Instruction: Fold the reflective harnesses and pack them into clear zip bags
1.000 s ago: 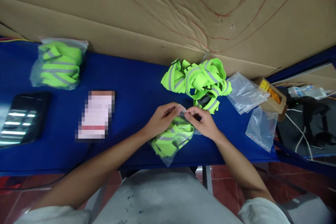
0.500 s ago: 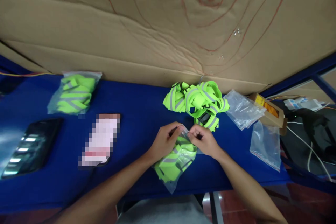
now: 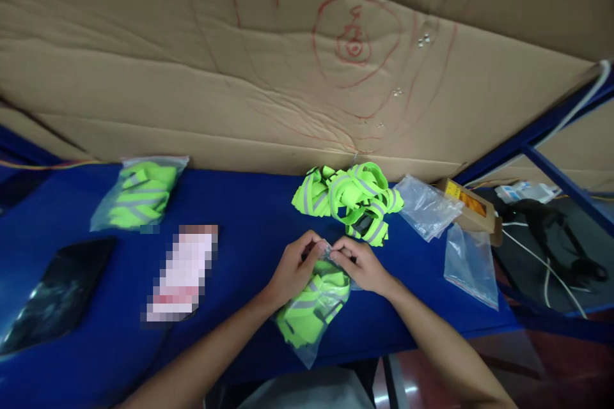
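A clear plastic bag with a folded neon-green reflective strap bundle inside lies at the front of the blue table. My left hand pinches the bag's top edge from the left. Close beside it, my right hand pinches the same edge, fingers closed on the plastic. Behind my hands sits a loose pile of green reflective straps with grey stripes and black buckles. Another filled bag of green straps lies at the back left.
Flat clear bags lie right of the pile, and one more bag is nearer the edge. A small cardboard box stands behind them. On the left are a phone and a dark glossy object. A cardboard wall backs the table.
The camera view has tilted up and shifted slightly to the right. Both hands still hold the bag's top edge, with the right fingers moved a little along it.
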A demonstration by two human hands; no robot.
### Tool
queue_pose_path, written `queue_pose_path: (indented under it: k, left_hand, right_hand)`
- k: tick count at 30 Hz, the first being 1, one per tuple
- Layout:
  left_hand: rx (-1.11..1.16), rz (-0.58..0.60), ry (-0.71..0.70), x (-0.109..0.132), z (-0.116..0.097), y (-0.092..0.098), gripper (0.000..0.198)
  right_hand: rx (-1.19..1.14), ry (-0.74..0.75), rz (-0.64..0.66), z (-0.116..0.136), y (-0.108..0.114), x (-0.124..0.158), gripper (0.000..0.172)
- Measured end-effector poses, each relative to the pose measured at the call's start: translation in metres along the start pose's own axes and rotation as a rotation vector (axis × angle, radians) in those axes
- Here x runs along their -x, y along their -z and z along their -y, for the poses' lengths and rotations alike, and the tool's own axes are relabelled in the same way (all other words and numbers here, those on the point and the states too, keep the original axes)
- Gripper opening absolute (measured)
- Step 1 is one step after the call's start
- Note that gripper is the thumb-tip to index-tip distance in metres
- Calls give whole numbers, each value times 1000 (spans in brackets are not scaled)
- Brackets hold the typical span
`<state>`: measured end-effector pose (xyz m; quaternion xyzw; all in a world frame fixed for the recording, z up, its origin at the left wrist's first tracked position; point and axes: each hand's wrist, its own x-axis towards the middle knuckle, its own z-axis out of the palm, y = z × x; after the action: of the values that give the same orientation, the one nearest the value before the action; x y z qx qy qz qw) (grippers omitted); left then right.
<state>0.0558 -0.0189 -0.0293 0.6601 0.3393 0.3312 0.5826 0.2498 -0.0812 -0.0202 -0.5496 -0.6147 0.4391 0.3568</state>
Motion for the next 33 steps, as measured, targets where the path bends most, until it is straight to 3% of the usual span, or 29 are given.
queue_pose_path:
  k: [7, 13, 16, 20, 25, 28, 30, 33]
  left_hand:
    - [13, 99, 121, -4, -3, 5, 34]
    - [62, 123, 172, -3, -7, 5, 35]
    - [7, 122, 124, -3, -6, 4, 34]
    - [-48, 29, -27, -1, -3, 0, 29]
    - [3, -168, -3, -3, 1, 8, 27]
    - [29, -308, 33, -6, 3, 18, 31]
    - [4, -308, 11, -8, 5, 22, 35]
    - [18, -167, -52, -9, 9, 21, 53]
  right_hand:
    - [102, 179, -74, 6, 4, 0, 25]
    - [151, 218, -33, 9, 4, 6, 27]
    - [205, 165, -35, 10, 3, 8, 26]
    - [249, 149, -89, 8, 3, 6, 28]
    - [14, 114, -49, 7, 13, 2, 33]
    - [-91, 107, -127, 6, 20, 0, 39]
    - [-137, 115, -196, 4, 21, -1, 41]
    - [-298, 80, -242, 1, 19, -3, 43]
